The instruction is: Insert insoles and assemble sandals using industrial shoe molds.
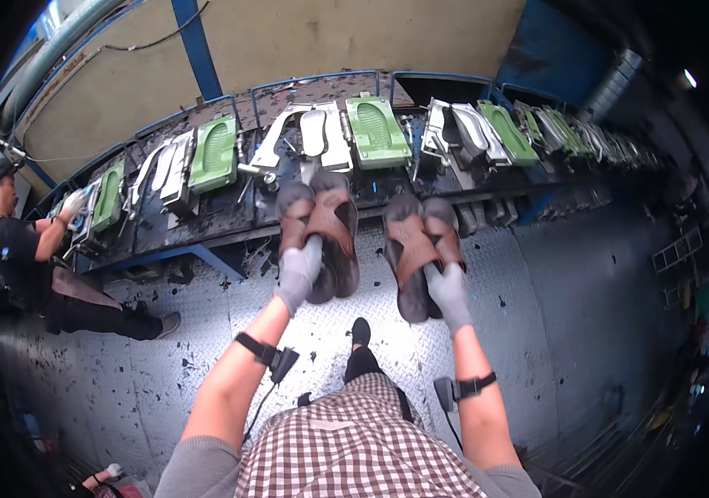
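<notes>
Two pairs of brown and black slide sandals are held out in front of me, one pair in each hand. My left hand, in a grey glove, grips the left pair of sandals, its fingers tucked in under the straps. In the same way my right hand, also gloved, is closed on the right pair of sandals. The sandals hang in the air over the floor, near the bench's front edge, with the two pairs apart. The gripping fingers are partly hidden by the straps.
A long dark workbench runs across ahead, bearing several opened metal shoe moulds, such as a green mould half and a silver mould half. At the far left a co-worker handles a mould. Scraps litter the metal floor.
</notes>
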The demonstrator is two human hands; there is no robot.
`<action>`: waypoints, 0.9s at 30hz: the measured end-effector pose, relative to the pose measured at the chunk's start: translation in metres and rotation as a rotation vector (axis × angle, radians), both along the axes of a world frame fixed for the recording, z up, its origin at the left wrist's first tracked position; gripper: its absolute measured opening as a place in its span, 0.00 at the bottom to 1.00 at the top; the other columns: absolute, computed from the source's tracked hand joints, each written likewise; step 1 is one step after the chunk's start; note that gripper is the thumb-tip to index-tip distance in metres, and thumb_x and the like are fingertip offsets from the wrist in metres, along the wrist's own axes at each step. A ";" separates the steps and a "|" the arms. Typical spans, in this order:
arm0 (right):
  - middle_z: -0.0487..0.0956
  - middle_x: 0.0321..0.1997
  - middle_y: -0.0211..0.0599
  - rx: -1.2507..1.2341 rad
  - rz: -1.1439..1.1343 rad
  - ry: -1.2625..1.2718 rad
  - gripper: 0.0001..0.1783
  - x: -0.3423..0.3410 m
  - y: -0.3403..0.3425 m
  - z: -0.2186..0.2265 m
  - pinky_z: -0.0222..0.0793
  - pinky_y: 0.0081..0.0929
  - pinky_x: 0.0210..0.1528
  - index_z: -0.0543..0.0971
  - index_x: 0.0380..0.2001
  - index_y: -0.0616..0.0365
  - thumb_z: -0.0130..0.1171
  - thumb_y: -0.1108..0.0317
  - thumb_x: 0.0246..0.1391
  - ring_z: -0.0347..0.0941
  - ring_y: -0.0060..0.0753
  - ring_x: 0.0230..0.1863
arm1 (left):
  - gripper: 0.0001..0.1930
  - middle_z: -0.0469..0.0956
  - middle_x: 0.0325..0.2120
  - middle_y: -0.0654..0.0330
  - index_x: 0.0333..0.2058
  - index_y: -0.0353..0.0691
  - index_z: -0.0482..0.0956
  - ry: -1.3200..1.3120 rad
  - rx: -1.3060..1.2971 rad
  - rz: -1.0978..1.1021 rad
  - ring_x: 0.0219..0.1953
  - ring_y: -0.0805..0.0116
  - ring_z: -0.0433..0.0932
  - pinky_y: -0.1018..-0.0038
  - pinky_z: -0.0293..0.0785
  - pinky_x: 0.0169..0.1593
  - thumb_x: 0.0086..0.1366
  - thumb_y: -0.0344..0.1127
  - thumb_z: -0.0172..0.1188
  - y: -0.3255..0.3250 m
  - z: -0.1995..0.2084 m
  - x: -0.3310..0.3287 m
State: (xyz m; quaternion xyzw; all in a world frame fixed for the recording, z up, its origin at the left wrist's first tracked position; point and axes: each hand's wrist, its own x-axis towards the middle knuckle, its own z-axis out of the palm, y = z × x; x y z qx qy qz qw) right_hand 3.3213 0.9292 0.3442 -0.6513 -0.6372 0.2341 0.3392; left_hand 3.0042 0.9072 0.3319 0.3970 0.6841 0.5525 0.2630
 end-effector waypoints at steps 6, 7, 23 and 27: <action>0.81 0.45 0.70 0.016 -0.039 -0.146 0.30 -0.047 0.222 0.056 0.72 0.55 0.53 0.82 0.36 0.71 0.61 0.46 0.57 0.78 0.69 0.51 | 0.22 0.82 0.25 0.59 0.40 0.29 0.84 -0.120 -0.281 0.122 0.22 0.72 0.79 0.70 0.74 0.28 0.66 0.48 0.65 0.209 0.055 -0.001; 0.81 0.45 0.67 0.055 -0.021 -0.123 0.30 -0.058 0.260 0.060 0.72 0.54 0.54 0.81 0.38 0.71 0.61 0.46 0.57 0.78 0.68 0.51 | 0.22 0.82 0.25 0.61 0.38 0.29 0.84 -0.050 -0.322 0.164 0.23 0.72 0.79 0.70 0.74 0.29 0.65 0.48 0.66 0.239 0.049 -0.009; 0.80 0.56 0.44 -0.216 0.508 0.658 0.27 -0.384 0.265 0.029 0.70 0.30 0.62 0.74 0.63 0.67 0.61 0.68 0.63 0.77 0.31 0.56 | 0.24 0.76 0.57 0.54 0.67 0.36 0.65 -0.970 0.043 -0.331 0.54 0.63 0.80 0.67 0.76 0.58 0.80 0.45 0.46 0.223 0.077 -0.225; 0.81 0.53 0.39 -0.110 0.476 0.630 0.25 -0.491 0.257 0.039 0.71 0.29 0.60 0.75 0.60 0.68 0.64 0.67 0.62 0.77 0.28 0.54 | 0.21 0.83 0.47 0.56 0.56 0.34 0.76 -0.382 -0.223 -0.293 0.49 0.63 0.82 0.70 0.76 0.54 0.79 0.45 0.48 0.176 0.078 -0.409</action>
